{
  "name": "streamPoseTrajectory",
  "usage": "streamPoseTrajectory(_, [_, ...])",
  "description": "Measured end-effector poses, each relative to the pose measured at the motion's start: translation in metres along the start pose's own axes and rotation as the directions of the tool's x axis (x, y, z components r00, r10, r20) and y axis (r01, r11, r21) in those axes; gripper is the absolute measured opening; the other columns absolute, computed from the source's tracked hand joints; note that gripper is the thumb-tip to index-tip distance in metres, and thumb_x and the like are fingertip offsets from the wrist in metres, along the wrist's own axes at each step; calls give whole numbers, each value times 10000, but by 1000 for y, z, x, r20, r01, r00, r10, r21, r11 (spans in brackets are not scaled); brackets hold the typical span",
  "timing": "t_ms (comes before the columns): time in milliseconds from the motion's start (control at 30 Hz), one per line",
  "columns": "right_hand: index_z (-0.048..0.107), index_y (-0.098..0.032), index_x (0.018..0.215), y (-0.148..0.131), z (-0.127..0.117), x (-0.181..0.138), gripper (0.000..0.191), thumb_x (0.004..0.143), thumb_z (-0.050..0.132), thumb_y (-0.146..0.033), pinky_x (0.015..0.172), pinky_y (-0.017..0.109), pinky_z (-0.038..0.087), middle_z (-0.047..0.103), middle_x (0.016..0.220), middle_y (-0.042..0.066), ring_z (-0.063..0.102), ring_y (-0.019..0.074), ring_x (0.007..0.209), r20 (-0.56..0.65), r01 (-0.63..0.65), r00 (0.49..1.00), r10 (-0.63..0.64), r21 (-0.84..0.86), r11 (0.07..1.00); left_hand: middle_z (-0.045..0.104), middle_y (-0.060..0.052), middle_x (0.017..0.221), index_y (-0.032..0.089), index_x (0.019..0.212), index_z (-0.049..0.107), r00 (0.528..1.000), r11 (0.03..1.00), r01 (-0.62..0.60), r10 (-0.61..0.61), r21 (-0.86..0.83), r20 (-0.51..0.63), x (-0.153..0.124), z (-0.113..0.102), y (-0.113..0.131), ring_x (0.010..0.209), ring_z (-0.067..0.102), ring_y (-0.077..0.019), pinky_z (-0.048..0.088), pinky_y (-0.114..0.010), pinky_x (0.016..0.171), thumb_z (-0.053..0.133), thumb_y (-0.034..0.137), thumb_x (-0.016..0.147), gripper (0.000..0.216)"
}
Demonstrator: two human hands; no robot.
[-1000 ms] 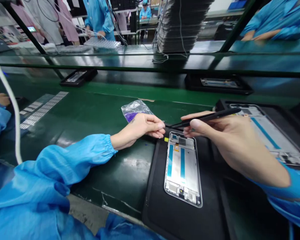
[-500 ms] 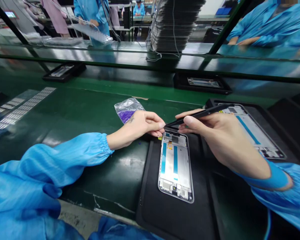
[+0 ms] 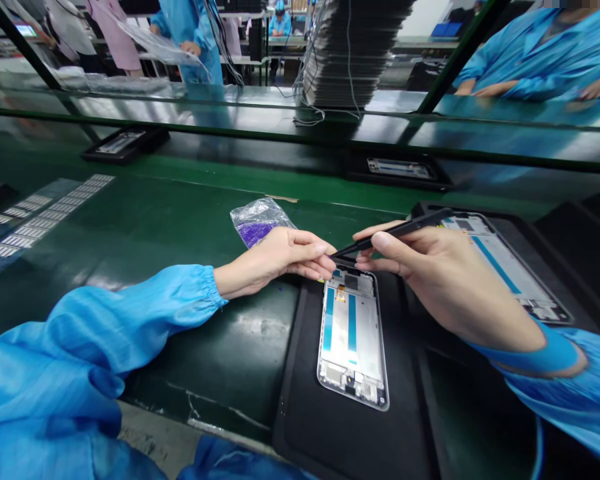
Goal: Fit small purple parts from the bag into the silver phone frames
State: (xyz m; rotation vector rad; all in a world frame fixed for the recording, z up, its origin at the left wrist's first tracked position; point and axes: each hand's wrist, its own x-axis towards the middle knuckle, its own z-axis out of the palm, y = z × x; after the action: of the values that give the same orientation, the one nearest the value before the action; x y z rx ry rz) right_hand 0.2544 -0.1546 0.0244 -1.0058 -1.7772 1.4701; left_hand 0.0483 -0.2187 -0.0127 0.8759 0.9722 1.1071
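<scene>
A phone frame with two blue strips lies on a black tray in front of me. My right hand grips black tweezers, whose tip points left at my left fingertips just above the frame's top edge. My left hand is pinched shut at that tip; what it holds is too small to make out. Behind the left hand a clear plastic bag with purple bits lies on the green bench.
A second phone frame lies on a black tray to the right. Two more trays sit on the belt behind. Sheets of small labels lie at the left. Stacked trays stand on the far shelf. People in blue coats work beyond.
My hands have stayed together at the top of the frame. The left hand has shifted slightly right toward the tweezers' tip. The view has moved a little.
</scene>
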Motion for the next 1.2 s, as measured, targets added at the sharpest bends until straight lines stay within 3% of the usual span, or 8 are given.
streamPoseTrajectory(233, [754,-189,684,-1,0,2,305,775,817,-474,787,348,619,754,826,51,706,175,732,7,12,1000,-12,18,1000,744,-72,806,77,877,732,990,997,64,-56,-50,131,1,-3,-5,703,709,-85,569,-171,704,790,325,867,256])
streamPoseTrajectory(500, [739,-199,658,0,0,1,331,775,808,-500,813,371,629,770,859,55,720,189,766,-6,10,1000,-10,-23,1000,725,-53,772,79,823,718,991,995,70,-62,-67,122,2,-5,-7,651,675,-63,551,-161,670,833,365,814,308])
streamPoseTrajectory(767, [784,-196,760,1,-1,1,308,771,811,-503,810,375,617,767,844,58,734,212,796,17,10,1000,-10,-27,1000,726,-49,776,86,881,708,993,997,59,-53,-52,105,0,-1,-7,676,690,-77,545,-166,664,766,288,890,210])
streamPoseTrajectory(900, [804,-216,826,1,-1,0,284,777,807,-496,797,370,607,762,824,43,723,205,780,7,28,1000,-28,-29,999,740,-73,849,90,937,693,994,999,25,-27,22,101,1,-2,-7,738,709,-100,552,-202,714,658,319,971,234])
streamPoseTrajectory(967, [805,-227,829,-2,-4,1,274,778,807,-497,790,372,601,762,827,39,715,202,769,-6,51,999,-52,-53,997,737,-82,879,102,966,681,996,980,-72,60,185,71,-5,-2,-7,768,707,-122,552,-243,739,561,388,1018,314])
streamPoseTrajectory(1033, [795,-226,786,-6,-10,1,293,771,807,-519,773,374,594,758,819,41,703,201,752,-37,93,994,-98,-116,989,724,-69,891,128,978,673,970,842,-245,209,482,127,-17,3,-7,798,687,-141,534,-272,764,528,404,1029,316])
streamPoseTrajectory(1100, [787,-218,750,-8,-17,3,333,767,798,-549,764,378,590,756,802,48,700,207,751,-58,121,989,-135,-198,973,703,-66,942,149,996,661,891,514,-453,283,728,355,-36,13,-9,858,652,-174,506,-299,783,603,409,989,267])
streamPoseTrajectory(1200, [794,-204,763,-6,-25,7,372,749,796,-576,766,391,594,761,795,57,705,221,758,-54,92,992,-110,-264,960,655,-110,1067,148,1033,624,743,39,-666,121,745,658,-63,33,-16,953,582,-249,478,-360,782,705,517,890,404])
